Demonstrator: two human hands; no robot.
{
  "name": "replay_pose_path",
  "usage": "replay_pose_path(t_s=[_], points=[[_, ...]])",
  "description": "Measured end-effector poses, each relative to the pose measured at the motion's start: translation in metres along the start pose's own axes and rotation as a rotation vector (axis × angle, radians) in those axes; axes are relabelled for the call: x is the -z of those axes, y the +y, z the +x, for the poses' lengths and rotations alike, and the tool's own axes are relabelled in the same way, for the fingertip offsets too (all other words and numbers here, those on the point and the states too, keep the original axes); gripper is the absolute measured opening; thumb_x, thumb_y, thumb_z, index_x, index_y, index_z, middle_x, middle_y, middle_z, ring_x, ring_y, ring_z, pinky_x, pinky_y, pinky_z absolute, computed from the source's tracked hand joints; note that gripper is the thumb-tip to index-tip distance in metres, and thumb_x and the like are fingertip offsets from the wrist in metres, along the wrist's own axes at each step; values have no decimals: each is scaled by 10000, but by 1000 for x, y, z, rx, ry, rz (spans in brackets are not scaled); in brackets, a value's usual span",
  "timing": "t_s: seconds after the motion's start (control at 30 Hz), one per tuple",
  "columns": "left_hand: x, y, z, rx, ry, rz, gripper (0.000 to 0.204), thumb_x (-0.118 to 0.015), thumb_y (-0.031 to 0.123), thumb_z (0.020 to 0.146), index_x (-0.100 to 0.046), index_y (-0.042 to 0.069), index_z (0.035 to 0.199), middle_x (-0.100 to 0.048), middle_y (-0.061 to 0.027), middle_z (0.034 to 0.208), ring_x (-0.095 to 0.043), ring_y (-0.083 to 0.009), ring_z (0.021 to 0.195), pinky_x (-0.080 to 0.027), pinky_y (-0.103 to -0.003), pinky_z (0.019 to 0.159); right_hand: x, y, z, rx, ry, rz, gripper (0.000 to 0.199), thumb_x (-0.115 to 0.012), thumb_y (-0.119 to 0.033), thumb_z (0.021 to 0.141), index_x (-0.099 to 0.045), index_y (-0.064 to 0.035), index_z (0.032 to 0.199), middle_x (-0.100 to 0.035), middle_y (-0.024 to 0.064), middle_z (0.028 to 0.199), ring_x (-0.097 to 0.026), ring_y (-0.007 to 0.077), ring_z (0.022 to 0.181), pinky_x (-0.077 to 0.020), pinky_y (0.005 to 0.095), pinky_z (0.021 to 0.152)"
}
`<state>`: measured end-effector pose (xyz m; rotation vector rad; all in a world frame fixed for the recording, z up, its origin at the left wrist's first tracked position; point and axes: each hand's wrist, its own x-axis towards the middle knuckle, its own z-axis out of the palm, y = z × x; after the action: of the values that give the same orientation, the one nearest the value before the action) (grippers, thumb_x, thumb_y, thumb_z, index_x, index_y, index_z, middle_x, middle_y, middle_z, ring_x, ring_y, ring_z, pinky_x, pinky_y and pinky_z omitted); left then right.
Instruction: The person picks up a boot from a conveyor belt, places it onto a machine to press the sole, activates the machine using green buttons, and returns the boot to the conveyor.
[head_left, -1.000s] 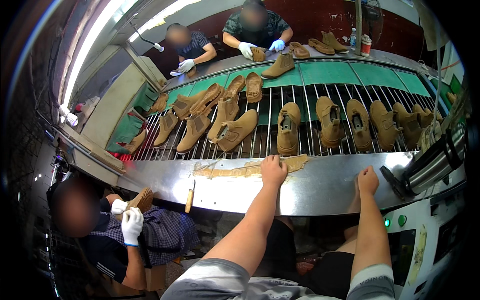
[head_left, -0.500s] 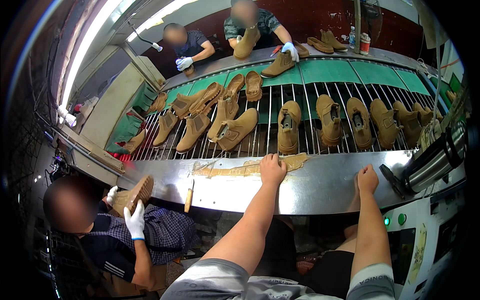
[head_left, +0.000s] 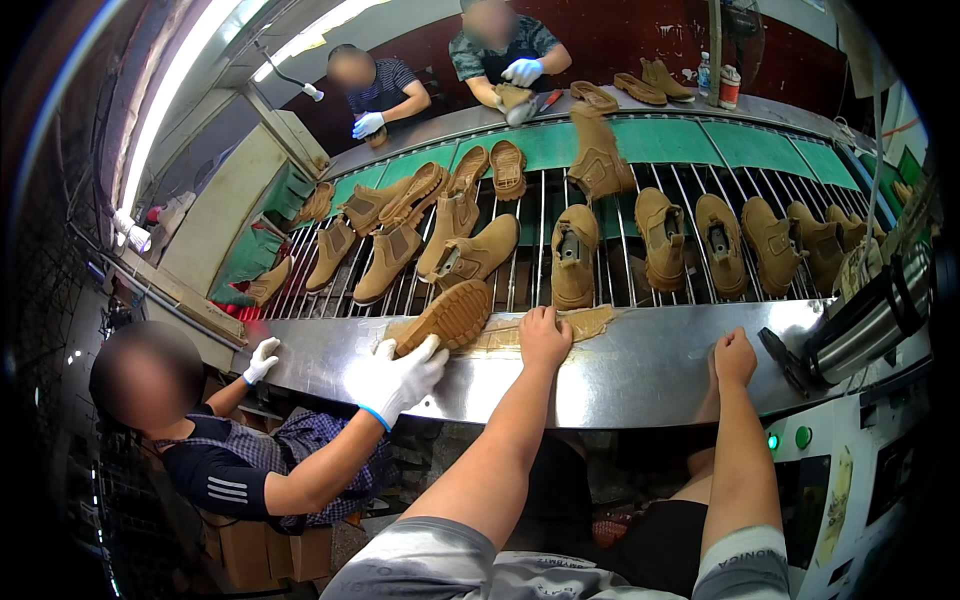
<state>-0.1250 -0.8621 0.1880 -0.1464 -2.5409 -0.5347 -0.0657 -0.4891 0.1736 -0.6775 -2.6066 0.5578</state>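
Note:
My left hand (head_left: pixel 545 338) rests with curled fingers on the metal ledge (head_left: pixel 640 375), against a strip of brown tape (head_left: pixel 595 322). My right hand (head_left: pixel 736 358) lies on the same ledge farther right, closed in a fist. I see nothing held in either hand. Just left of my left hand, a co-worker's white-gloved hand (head_left: pixel 402 380) holds a tan boot (head_left: pixel 455 315), its ribbed sole showing. Beyond my hands, a tan boot (head_left: pixel 574 258) stands on the rack of metal rods (head_left: pixel 620 250), with several more in a row.
A steel flask (head_left: pixel 865 335) and a black tool (head_left: pixel 783 360) are beside my right hand. A white machine with green buttons (head_left: pixel 804 437) stands at the lower right. Two people work across the rack at a far ledge (head_left: pixel 440 140).
The co-worker at left has brought a boot over the ledge beside my left hand. A boot held by the person opposite now stands on the rack's far side. My hands have not moved.

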Motion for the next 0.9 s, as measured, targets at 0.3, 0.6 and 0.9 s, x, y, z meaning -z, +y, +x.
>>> replay_pose_path(t_s=[0.3, 0.6, 0.9], points=[[2, -4, 1, -20, 6, -11, 220, -616, 182, 784, -626, 31, 943, -618, -137, 964, -567, -322, 978, -427, -437, 895, -1, -2, 0, -23, -16, -2, 142, -566, -207, 841, -537, -69, 822, -638, 147, 745, -613, 382, 717, -481, 475, 648], [8, -4, 3, -30, 24, -57, 204, -621, 149, 761, -618, 18, 918, -616, -151, 958, -571, -332, 971, -437, -447, 884, 1, -6, -1, -9, -5, 6, 134, -558, -208, 839, -546, -75, 828, -640, 154, 741, -612, 388, 717, -477, 483, 644], [112, -55, -36, -350, -290, 68, 466, -689, 190, 702, -598, 47, 1135, -518, -184, 1285, -440, -376, 1253, -294, -538, 1070, 3, -1, 1, -19, -31, 14, 125, -555, -213, 831, -561, -89, 832, -651, 155, 743, -625, 389, 722, -483, 502, 646]])
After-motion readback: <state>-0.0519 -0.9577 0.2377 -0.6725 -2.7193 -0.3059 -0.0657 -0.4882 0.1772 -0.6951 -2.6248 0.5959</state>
